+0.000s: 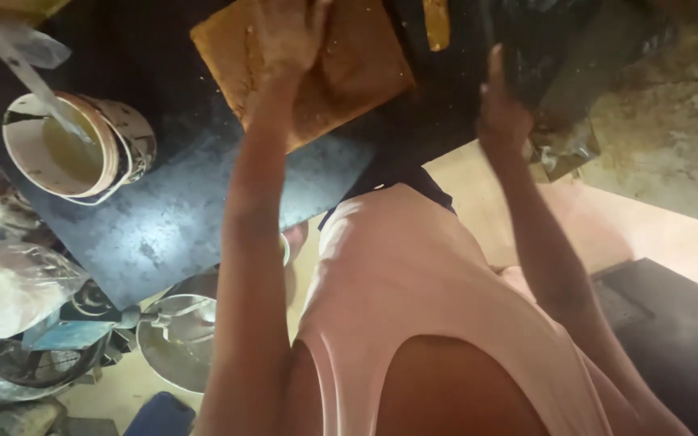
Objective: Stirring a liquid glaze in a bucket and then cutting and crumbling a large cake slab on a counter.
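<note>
A brown board (325,73) on the dark slab (179,218) is pressed flat under the open left hand (288,32), while a dark object (543,48) beside the board is gripped by the right hand (501,113); steady pressure seems needed next.

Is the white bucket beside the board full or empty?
Partly filled: the white bucket stands upright on the dark table, yellowish liquid visible low inside, a stick leaning in.

Warm, dim light tints the whole head view orange. A pale glare patch sits on the dark table (179,218), while the top right corner sinks into near-black shadow. Edges bend with wide-angle distortion, and the raised forearms and clutter at left look soft and smeared.
</note>
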